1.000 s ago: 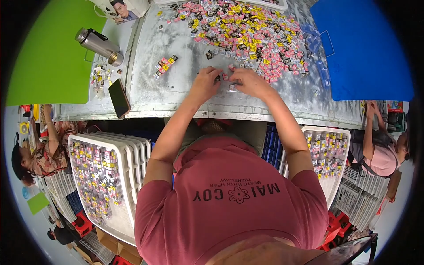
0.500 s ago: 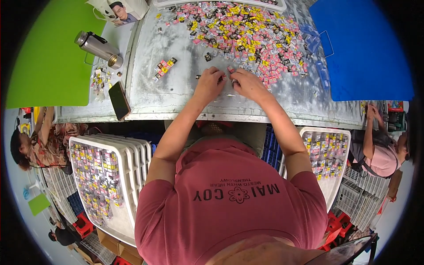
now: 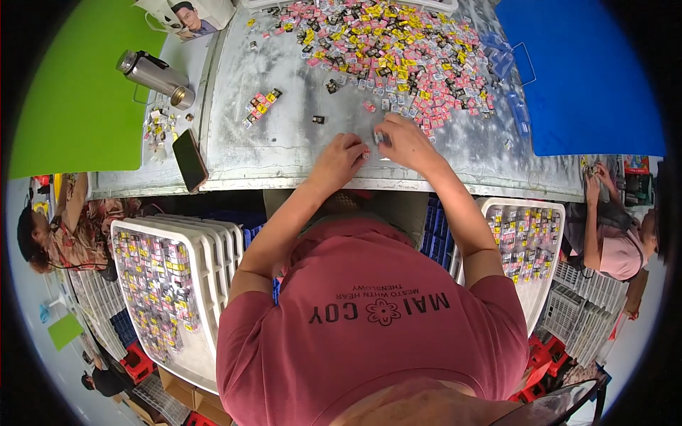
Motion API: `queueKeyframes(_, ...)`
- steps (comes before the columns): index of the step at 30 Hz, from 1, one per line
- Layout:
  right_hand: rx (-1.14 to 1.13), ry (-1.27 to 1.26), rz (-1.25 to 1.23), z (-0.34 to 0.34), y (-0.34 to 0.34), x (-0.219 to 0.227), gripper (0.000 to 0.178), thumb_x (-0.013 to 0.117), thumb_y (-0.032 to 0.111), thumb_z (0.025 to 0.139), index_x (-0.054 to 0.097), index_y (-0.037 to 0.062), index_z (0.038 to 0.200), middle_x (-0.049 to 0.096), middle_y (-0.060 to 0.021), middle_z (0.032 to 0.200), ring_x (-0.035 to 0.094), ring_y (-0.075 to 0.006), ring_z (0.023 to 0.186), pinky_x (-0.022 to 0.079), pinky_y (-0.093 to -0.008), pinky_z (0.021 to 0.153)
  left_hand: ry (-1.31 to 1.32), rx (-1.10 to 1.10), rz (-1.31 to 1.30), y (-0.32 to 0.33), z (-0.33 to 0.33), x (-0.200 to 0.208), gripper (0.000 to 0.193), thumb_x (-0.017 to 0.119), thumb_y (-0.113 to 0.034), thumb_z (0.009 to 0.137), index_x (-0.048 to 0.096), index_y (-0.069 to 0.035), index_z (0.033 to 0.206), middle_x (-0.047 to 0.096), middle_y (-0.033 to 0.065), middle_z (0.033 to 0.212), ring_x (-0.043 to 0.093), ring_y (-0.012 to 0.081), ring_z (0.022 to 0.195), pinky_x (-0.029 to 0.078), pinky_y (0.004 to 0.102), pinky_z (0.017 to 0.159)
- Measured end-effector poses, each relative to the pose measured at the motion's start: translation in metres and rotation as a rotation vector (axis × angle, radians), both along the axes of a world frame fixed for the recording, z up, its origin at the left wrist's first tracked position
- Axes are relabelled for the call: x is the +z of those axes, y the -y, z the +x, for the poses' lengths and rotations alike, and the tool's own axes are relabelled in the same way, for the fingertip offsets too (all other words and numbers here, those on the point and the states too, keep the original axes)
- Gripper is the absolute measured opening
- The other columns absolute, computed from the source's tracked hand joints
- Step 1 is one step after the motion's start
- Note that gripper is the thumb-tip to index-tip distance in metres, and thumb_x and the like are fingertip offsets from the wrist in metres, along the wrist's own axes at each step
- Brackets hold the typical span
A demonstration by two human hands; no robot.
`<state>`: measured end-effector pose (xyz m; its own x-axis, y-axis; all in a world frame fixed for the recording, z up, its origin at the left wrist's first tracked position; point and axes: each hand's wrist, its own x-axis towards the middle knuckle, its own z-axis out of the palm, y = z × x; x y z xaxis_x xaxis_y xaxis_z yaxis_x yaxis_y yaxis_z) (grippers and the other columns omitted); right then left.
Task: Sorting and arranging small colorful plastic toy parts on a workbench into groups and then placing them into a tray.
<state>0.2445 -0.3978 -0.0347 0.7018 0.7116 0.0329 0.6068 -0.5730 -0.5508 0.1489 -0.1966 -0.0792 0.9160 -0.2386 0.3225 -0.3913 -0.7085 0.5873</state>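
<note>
My left hand (image 3: 341, 160) is over the near part of the metal tabletop, thumb and fingertips closed on a small pink-and-white block (image 3: 366, 154). Just right of it, my right hand (image 3: 406, 142) pinches a small dark block (image 3: 380, 138), partly covered by the fingers. Ahead of my left hand lies a lone black block (image 3: 318, 120). A single pink block (image 3: 369, 106) rests beyond my fingertips. Past my hands spreads a wide heap of small pink, yellow, black and white blocks (image 3: 398, 57). To the left, several blocks form a slanted strip (image 3: 262, 106).
A steel flask (image 3: 153, 74), a phone (image 3: 189, 160) and loose blocks (image 3: 158, 128) are at the left. A green board (image 3: 78, 92) and a blue board (image 3: 582, 78) flank the table. Clear plastic cases (image 3: 501, 60) lie right. White trays (image 3: 202, 334) of packed blocks stand beside me. Other people work at both sides.
Both hands have drawn back toward me, uncovering the lone black block. The pink block by my right fingertips now lies apart on the table.
</note>
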Motion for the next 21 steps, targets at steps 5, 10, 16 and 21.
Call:
queueKeyframes(5,0.096,0.106,-0.056,-0.024,0.004,-0.003,0.021,0.072,0.013,0.080,0.072,0.0048,0.099,0.064,-0.0100,0.106,0.064,-0.0316,0.104,0.051,-0.0451,0.089,0.064,0.009,-0.022,0.004,-0.002,-0.002,0.029,0.078,-0.007,0.078,0.071,-0.003,0.107,0.064,0.0123,0.113,0.062,0.0346,0.103,0.053,0.0435,0.089)
queueKeyframes(10,0.089,0.197,-0.019,-0.033,0.005,-0.016,0.021,0.075,0.014,0.080,0.074,0.0064,0.100,0.065,-0.0064,0.106,0.061,-0.0250,0.110,0.045,-0.0420,0.096,0.098,0.041,-0.024,0.001,-0.005,-0.009,0.030,0.080,-0.009,0.076,0.072,-0.004,0.105,0.065,0.0118,0.111,0.062,0.0340,0.103,0.053,0.0432,0.089)
queueKeyframes(16,0.024,0.250,0.176,-0.038,0.011,-0.030,0.025,0.080,0.012,0.076,0.072,0.0064,0.099,0.070,-0.0067,0.109,0.063,-0.0280,0.100,0.047,-0.0416,0.092,0.183,0.085,-0.001,0.000,-0.011,-0.010,0.028,0.081,-0.012,0.076,0.072,-0.006,0.102,0.068,0.0093,0.109,0.063,0.0303,0.102,0.052,0.0423,0.090)
queueKeyframes(21,0.032,0.256,0.231,-0.038,0.014,-0.038,0.021,0.081,0.011,0.075,0.073,0.0074,0.095,0.070,-0.0063,0.110,0.064,-0.0276,0.099,0.047,-0.0413,0.092,0.223,0.091,0.015,-0.006,-0.012,-0.011,0.019,0.080,-0.011,0.076,0.070,-0.007,0.091,0.071,0.0064,0.106,0.064,0.0292,0.102,0.052,0.0414,0.090)
